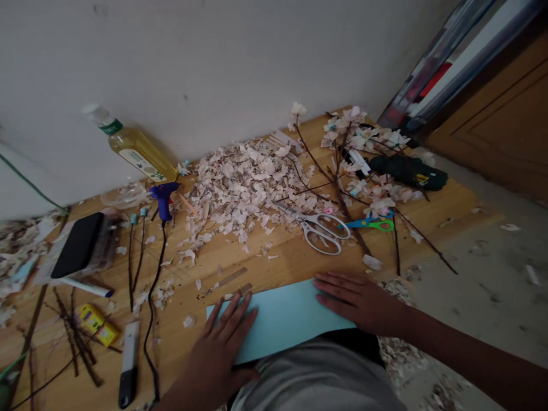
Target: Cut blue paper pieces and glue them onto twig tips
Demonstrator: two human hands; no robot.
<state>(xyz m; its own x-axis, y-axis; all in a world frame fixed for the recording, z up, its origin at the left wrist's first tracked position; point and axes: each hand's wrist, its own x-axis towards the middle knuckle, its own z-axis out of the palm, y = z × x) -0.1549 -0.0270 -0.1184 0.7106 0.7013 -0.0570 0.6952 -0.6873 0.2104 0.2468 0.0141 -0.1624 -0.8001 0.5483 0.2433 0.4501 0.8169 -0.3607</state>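
Observation:
A light blue sheet of paper (286, 322) lies at the table's front edge, close to my body. My left hand (218, 348) rests on its left end with the fingers stretched out and slightly apart. On the right end lies my right hand (359, 299), flat, its fingers extended over the paper. Beyond the sheet are large scissors with pale handles (323, 231) and smaller blue and green scissors (372, 222). Both pairs lie on the table, apart from my hands.
A heap of paper scraps (252, 177) covers the table's middle. Branches with paper blossoms (342, 171) lie right, beside a dark green folded umbrella (411, 171). On the left are a blue glue gun (164, 200), an oil bottle (132, 148), a black phone (79, 242) and a utility knife (128, 362).

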